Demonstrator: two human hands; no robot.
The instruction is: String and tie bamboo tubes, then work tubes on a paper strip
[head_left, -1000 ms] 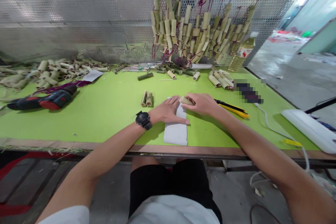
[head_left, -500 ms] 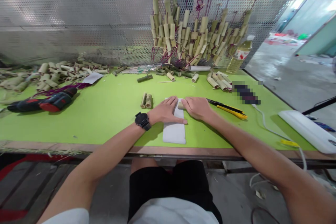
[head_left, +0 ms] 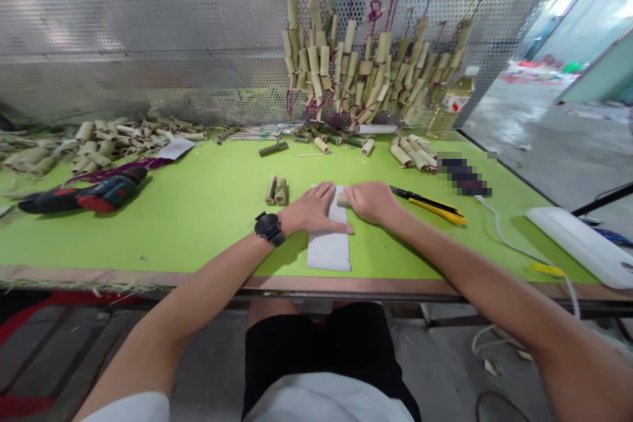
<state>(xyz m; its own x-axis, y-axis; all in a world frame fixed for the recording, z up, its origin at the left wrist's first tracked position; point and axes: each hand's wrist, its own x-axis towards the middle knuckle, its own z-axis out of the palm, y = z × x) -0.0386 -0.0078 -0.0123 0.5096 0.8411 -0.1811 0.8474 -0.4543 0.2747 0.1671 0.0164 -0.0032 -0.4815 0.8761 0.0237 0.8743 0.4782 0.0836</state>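
Observation:
Under my left hand (head_left: pixel 312 208) lies a pale grey-white sheet (head_left: pixel 329 254), perhaps sandpaper or paper; the hand rests flat on it with fingers and thumb spread. My right hand (head_left: pixel 372 202) is closed around a short bamboo tube (head_left: pixel 342 199), whose free end pokes out to the left over the sheet's upper part. Most of that tube is hidden by my fingers. Left of my left hand, two short bamboo tubes (head_left: pixel 275 190) stand side by side. A yellow and black utility knife (head_left: pixel 435 208) lies to the right of my right hand.
A cordless drill (head_left: pixel 99 194) and a heap of bamboo pieces (head_left: pixel 109 142) occupy the left side. Strung bamboo tubes (head_left: pixel 361 66) hang on the perforated metal panel (head_left: pixel 173 33). A bottle (head_left: pixel 448 105), cut tubes (head_left: pixel 413 153) and a white power strip (head_left: pixel 576 244) are on the right.
My right hand and the bamboo tube in it have shifted very slightly, with the tube's end a little further right. My left hand stays pressed on the sheet.

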